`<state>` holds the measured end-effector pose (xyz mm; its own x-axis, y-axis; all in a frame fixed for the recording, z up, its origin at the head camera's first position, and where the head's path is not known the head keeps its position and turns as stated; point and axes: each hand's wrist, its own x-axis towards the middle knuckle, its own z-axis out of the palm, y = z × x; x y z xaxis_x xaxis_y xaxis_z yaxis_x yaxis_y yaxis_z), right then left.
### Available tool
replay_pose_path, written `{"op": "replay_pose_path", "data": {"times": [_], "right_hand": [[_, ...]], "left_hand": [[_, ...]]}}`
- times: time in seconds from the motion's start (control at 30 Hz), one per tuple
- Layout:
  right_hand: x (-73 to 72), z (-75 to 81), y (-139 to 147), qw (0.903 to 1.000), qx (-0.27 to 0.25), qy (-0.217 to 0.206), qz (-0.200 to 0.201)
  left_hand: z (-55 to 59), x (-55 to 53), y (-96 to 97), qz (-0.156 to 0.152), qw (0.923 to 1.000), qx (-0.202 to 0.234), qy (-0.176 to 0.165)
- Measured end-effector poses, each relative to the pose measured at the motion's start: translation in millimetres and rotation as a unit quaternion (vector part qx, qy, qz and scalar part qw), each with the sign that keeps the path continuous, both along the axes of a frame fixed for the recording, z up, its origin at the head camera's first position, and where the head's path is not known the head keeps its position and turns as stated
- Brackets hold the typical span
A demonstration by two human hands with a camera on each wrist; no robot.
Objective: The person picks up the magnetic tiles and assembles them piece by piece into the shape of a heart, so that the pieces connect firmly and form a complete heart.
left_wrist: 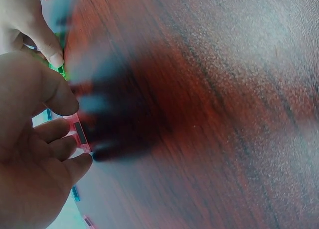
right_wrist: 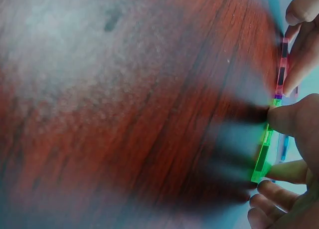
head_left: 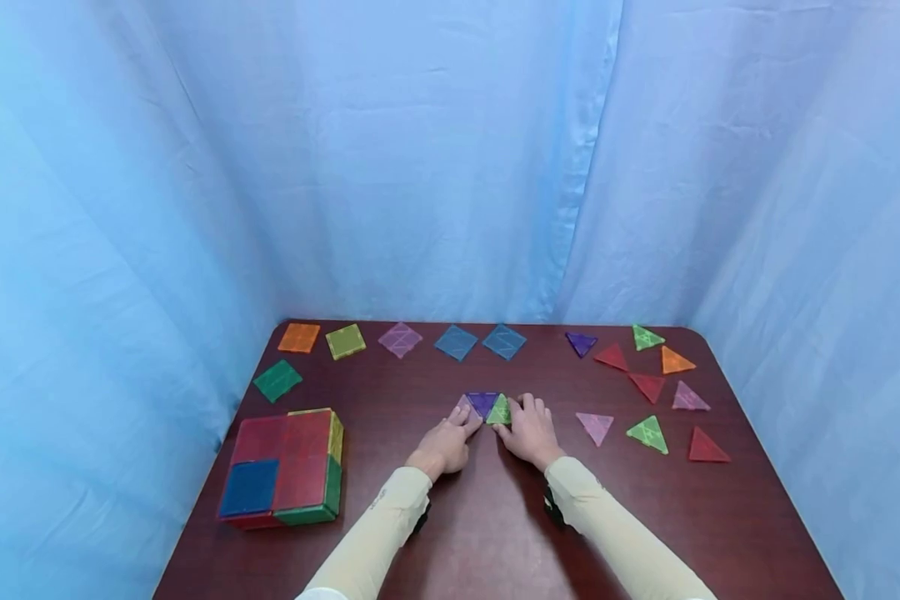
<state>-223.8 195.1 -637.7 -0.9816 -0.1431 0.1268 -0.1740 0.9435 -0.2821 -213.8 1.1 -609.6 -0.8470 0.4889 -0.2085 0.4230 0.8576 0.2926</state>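
Note:
Near the table's middle, three translucent triangle tiles lie edge to edge in a row: pink, purple and green. My left hand pinches the pink tile, its thumb by the lower corner and its fingers along the outer side. The green tile is pinched by my right hand; its thumb sits at the front edge and a fingertip at the outer corner. The fingers partly cover the pink and green tiles. Between the hands, the purple tile points toward me.
A stack of square tiles stands at the left. Loose squares lie along the back left, including an orange square and a blue square. Several loose triangles, such as a red triangle, are scattered at the right. Blue curtains surround the table.

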Motion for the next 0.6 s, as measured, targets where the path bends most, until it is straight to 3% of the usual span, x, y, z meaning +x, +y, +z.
{"op": "replay_pose_path", "data": {"times": [0.27,0.6], "right_hand": [[-1.0,-3.2,2.8,0.9999,-0.006,0.01,0.003],[-5.0,2.0,7.7,0.9984,-0.04,-0.035,0.021]], "left_hand": [[-1.9,0.1,-0.8,-0.001,0.9999,0.013,0.006],[2.1,-1.9,-2.1,-0.014,0.9994,0.012,0.031]]}}
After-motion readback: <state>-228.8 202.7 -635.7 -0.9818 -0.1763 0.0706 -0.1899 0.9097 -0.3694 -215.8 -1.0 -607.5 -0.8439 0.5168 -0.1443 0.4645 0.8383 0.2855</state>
